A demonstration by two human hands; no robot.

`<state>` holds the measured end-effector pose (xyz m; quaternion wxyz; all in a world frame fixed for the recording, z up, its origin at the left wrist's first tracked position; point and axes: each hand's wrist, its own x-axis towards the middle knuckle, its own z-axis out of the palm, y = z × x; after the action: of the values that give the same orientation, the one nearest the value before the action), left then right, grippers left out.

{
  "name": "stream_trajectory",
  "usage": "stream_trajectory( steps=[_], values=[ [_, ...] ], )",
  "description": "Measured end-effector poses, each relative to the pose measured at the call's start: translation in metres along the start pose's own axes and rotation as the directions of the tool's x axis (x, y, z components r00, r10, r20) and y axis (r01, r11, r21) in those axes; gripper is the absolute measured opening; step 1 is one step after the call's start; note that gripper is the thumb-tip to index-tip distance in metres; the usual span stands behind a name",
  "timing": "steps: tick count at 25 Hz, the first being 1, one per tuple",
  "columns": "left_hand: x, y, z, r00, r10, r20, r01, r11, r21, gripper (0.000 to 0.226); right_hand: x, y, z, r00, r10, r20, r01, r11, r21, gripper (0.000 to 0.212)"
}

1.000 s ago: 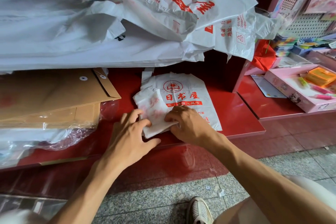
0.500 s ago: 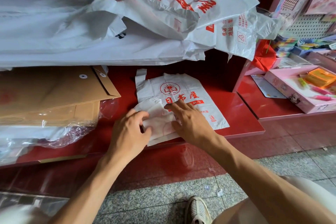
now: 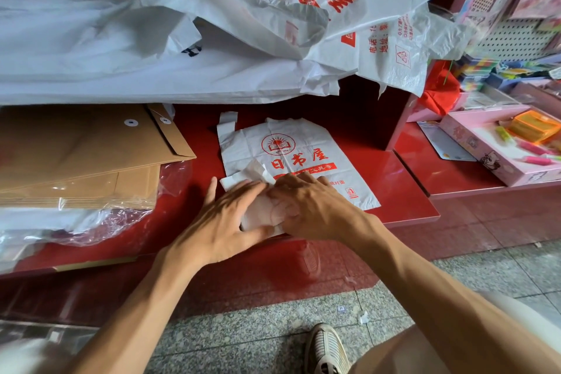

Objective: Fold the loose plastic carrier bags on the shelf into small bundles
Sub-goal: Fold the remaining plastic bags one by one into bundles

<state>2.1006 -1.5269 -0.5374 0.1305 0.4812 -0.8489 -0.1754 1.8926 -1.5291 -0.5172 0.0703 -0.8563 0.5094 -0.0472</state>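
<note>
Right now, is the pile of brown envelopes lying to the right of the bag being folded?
No, the brown envelopes lie to the left of the bag that both hands press on the red shelf.

The shelf (image 3: pixel 394 179) is glossy dark red. On it lies a white carrier bag (image 3: pixel 288 158) printed in red with a round book emblem and characters. Left of the shelf's bag sit plain brown envelopes (image 3: pixel 85 155) with white button discs. Above hangs a white bag heap (image 3: pixel 212 39), red-lettered. Right, a pink tray (image 3: pixel 498 158) holds an orange box (image 3: pixel 534 126).
</note>
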Motion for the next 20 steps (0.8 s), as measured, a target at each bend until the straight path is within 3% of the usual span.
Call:
stream_trajectory(
  steps=[2,4,6,7,9,12,15,17,20],
  values=[
    [-0.002,0.005,-0.001,0.997,0.073,-0.026,-0.072,0.997,0.04,0.098,0.001,-0.001,0.003,0.997,-0.019,-0.078,0.019,1.0,-0.001,0.05],
    [-0.003,0.011,-0.002,0.99,0.1,-0.095,-0.1,0.995,0.006,0.09,0.003,0.0,0.007,0.982,-0.085,-0.167,0.077,0.996,-0.05,0.042],
    [-0.005,0.013,-0.003,0.99,0.039,-0.139,-0.052,0.994,-0.092,0.076,0.005,0.002,0.011,0.966,-0.113,-0.234,0.103,0.993,-0.053,0.043],
    [-0.006,0.013,-0.003,0.986,-0.015,-0.164,-0.01,0.988,-0.152,0.072,0.006,0.002,0.012,0.954,-0.102,-0.282,0.104,0.995,-0.007,0.04],
    [-0.006,0.012,-0.002,0.96,-0.157,-0.232,0.082,0.949,-0.303,0.06,0.007,-0.002,0.01,0.937,-0.005,-0.35,0.096,0.965,0.243,0.032],
    [-0.002,0.009,-0.002,0.907,-0.334,-0.257,0.166,0.844,-0.51,0.036,0.013,-0.007,0.003,0.968,0.145,-0.206,0.011,0.792,0.611,0.041],
    [-0.002,0.005,-0.002,0.863,-0.43,-0.265,0.159,0.729,-0.666,0.038,0.023,-0.01,0.008,0.95,0.274,-0.15,-0.13,0.782,0.609,0.042],
    [-0.004,0.005,-0.002,0.828,-0.451,-0.333,0.182,0.778,-0.601,0.044,0.028,-0.012,0.012,0.92,0.334,-0.202,-0.197,0.844,0.498,0.036],
    [-0.004,0.002,0.001,0.83,-0.425,-0.362,0.308,0.889,-0.338,0.051,0.036,-0.015,0.011,0.902,0.369,-0.225,-0.261,0.881,0.395,0.035]
  ],
)
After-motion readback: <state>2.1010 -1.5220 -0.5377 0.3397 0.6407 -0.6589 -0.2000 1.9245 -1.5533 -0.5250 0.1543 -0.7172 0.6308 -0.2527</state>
